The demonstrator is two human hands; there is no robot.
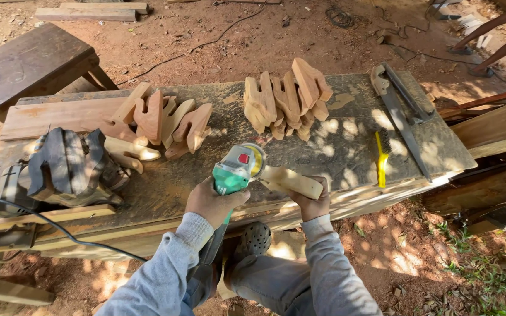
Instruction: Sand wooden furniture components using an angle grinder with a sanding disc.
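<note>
My left hand (211, 202) grips the body of a green and grey angle grinder (236, 169), its disc end pointing at a pale wooden piece. My right hand (311, 205) holds that shaped wooden piece (291, 181) at the front edge of the workbench (346, 140), with the grinder's disc against its left end. Two heaps of similar cut wooden pieces lie on the bench: one at the left (162, 123), one in the middle back (288, 99).
A dark power tool (68, 167) with a black cable sits at the bench's left end. A yellow-handled wire brush (382, 158) and a long metal clamp (402, 111) lie at the right. A dark bench (27, 64) stands back left. Another person's legs (493, 35) show top right.
</note>
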